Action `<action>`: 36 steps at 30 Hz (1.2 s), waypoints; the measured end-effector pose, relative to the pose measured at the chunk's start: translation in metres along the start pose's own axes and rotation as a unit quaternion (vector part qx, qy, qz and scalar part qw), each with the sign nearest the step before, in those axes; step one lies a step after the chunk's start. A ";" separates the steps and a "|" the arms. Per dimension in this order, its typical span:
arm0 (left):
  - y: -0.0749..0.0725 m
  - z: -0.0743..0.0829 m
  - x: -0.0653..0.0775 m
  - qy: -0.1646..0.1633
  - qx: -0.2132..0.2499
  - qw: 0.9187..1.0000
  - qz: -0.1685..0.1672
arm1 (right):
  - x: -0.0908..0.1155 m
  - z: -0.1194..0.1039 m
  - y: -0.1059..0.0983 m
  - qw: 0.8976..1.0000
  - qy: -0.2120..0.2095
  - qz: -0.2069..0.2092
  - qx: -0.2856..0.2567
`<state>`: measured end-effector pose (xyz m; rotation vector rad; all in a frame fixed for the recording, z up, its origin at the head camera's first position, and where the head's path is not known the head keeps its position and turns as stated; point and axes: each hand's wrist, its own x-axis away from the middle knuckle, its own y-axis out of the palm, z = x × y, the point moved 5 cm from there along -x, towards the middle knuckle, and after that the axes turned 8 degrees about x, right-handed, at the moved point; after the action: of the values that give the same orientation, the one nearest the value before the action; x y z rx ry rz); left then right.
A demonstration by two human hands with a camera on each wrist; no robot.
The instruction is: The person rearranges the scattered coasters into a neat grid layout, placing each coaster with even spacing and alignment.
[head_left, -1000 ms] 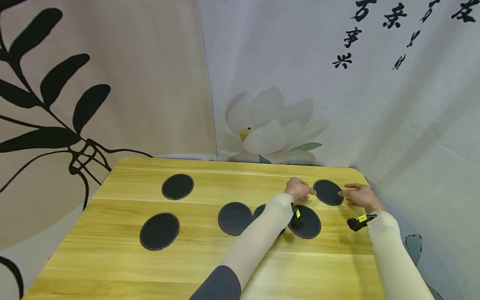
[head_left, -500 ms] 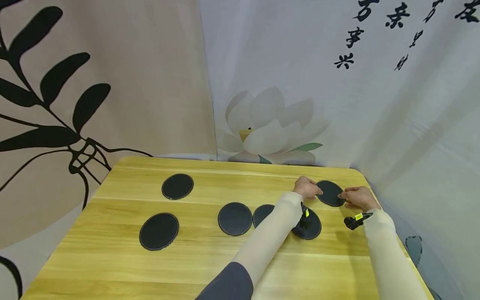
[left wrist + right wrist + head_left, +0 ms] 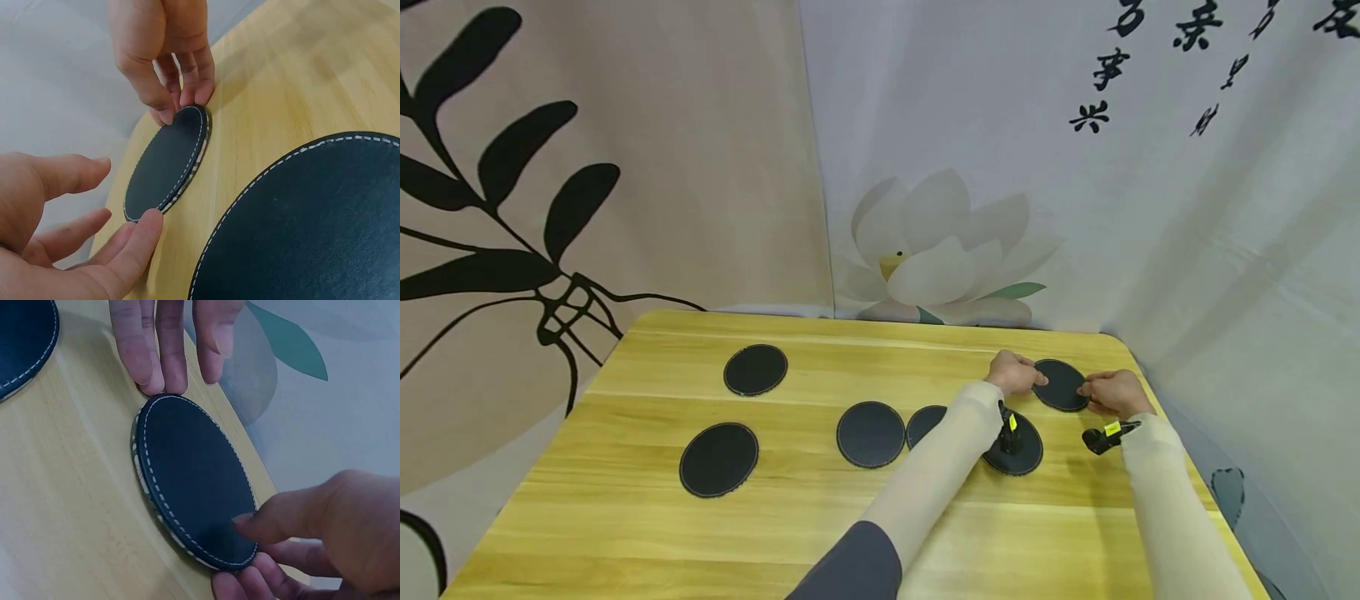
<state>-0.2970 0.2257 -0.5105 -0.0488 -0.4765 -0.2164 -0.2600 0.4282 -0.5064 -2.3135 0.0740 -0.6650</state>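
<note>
A round black coaster point(image 3: 1062, 386) with pale stitching round its rim is between my two hands at the table's far right. My right hand point(image 3: 1118, 393) pinches its right edge, thumb on top and fingers at the underside, as the right wrist view shows. On the opposite edge, the fingertips of my left hand point(image 3: 75, 240) touch the coaster point(image 3: 165, 165), its fingers fairly straight and its thumb held apart. Close below my left wrist lies another black coaster point(image 3: 1015, 446), partly covered by the wrist camera.
More black coasters lie on the wooden table point(image 3: 805, 533): one in the middle point(image 3: 871, 435), one beside it point(image 3: 923, 423) partly behind my left forearm, and two at the left, a far coaster point(image 3: 756, 370) and a nearer coaster point(image 3: 718, 460). Printed curtains point(image 3: 700, 167) hang behind.
The coaster between my hands has shifted slightly right. My left hand has moved right along with it, and my right hand has come slightly left, with its thumb against the edge.
</note>
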 end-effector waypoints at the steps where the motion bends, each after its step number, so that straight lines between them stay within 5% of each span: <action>1: 0.000 0.000 0.000 0.000 0.001 1.000 0.000 | 0.000 0.000 0.000 1.000 -0.001 0.000 -0.001; 21: -0.014 0.000 0.010 0.011 0.028 0.998 0.050 | 0.019 0.003 0.008 0.998 -0.053 0.004 -0.034; 29: -0.020 -0.003 0.012 0.014 0.010 0.998 0.055 | 0.031 -0.006 0.010 0.995 -0.089 0.002 -0.040; 36: -0.029 0.002 0.020 0.032 0.042 0.997 0.053 | 0.039 -0.014 0.011 0.993 -0.108 -0.001 -0.054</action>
<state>-0.2869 0.1933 -0.4995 0.0145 -0.4177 -0.0938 -0.2318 0.4019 -0.4875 -2.4765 0.0071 -0.4172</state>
